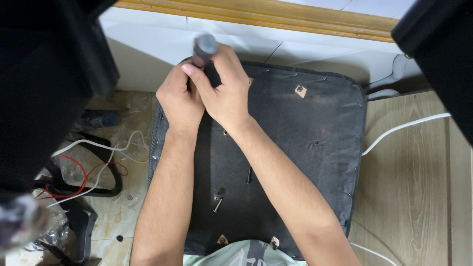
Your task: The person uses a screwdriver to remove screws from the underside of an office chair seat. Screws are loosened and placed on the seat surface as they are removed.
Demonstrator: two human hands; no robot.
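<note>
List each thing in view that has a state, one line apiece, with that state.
Left hand: closed round the tool's shaft.
Right hand: closed over the tool, beside the left hand.
Screwdriver handle: upright, gripped by both hands.
Black seat base: lying underside up on the floor.
Loose bolt: lying free on the seat base.
White cable: slack across the wooden floor.
</note>
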